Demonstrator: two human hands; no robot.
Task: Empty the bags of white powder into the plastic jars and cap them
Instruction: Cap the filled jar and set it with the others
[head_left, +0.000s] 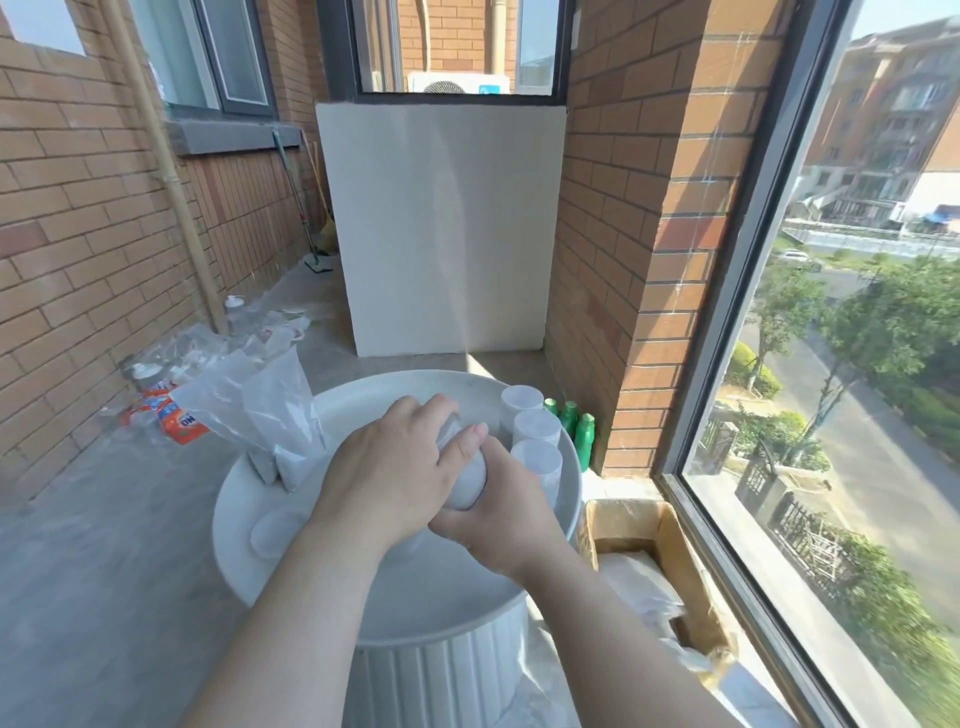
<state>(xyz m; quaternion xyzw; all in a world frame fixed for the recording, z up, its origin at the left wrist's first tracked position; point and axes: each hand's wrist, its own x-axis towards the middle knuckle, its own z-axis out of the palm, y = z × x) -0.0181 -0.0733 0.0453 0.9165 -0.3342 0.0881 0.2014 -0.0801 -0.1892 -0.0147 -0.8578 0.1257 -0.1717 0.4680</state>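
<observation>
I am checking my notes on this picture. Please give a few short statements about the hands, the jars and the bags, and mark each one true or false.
1. Both hands, left hand and right hand, hold one white jar. True.
2. Three capped jars stand at the right rim of the round white table. True.
3. The plastic bags lie in the cardboard box. False: they rest on the table's left side.
4. The green bottles stand on the table. False: they stand on the floor by the brick wall.
</observation>
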